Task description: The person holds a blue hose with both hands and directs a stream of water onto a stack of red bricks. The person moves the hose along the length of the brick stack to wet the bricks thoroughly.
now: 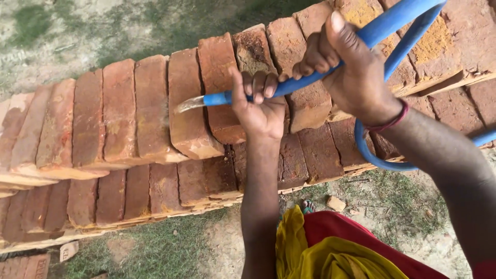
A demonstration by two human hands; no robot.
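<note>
Both hands, left [261, 106] & right [347, 67], fisted on blue hose [310, 77] w/ water spraying bricks [150, 111]; wet grip could slip, nozzle whips off-target.

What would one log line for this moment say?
left hand: grip shut on blue hose near nozzle | right hand: grip shut on blue hose farther back | water onto stacked bricks

Body check from my feed: both forearms bare, no sleeves. Left hand [261, 111] bare, nothing worn. Right hand [351, 77] has thin dark-red thread band [393, 122] at the wrist. Lower down: red garment [356, 235], yellow cloth [330, 258] draped over it.
</note>
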